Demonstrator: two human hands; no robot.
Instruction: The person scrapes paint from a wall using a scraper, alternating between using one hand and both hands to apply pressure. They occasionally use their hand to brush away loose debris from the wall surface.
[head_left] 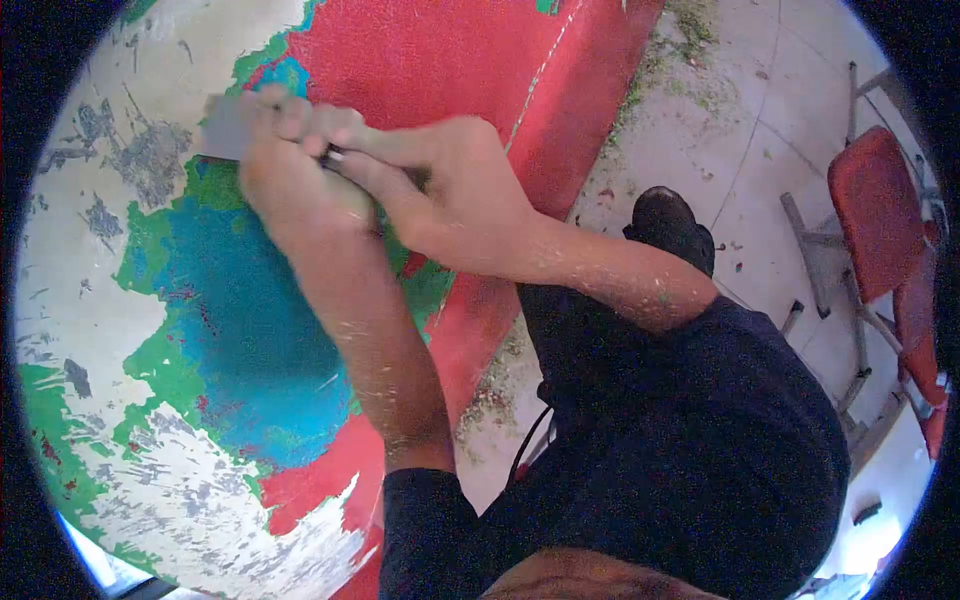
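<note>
A scraper with a flat, wide grey blade (226,127) lies against a painted surface (240,310) covered in worn patches of red, blue, green and white. My left hand (300,180) is closed around it near the blade, its fingers slightly blurred. Behind that, my right hand (450,190) grips the handle end, with its fingers touching the left hand. Most of the handle is hidden by both hands; only a small dark and shiny part shows between them. Pale flakes stick to both forearms.
The surface's red edge (560,140) runs along the tiled floor (740,130), where paint chips and debris lie. A dark shoe (664,215) stands below. Red chairs (878,215) with metal legs are at the far right.
</note>
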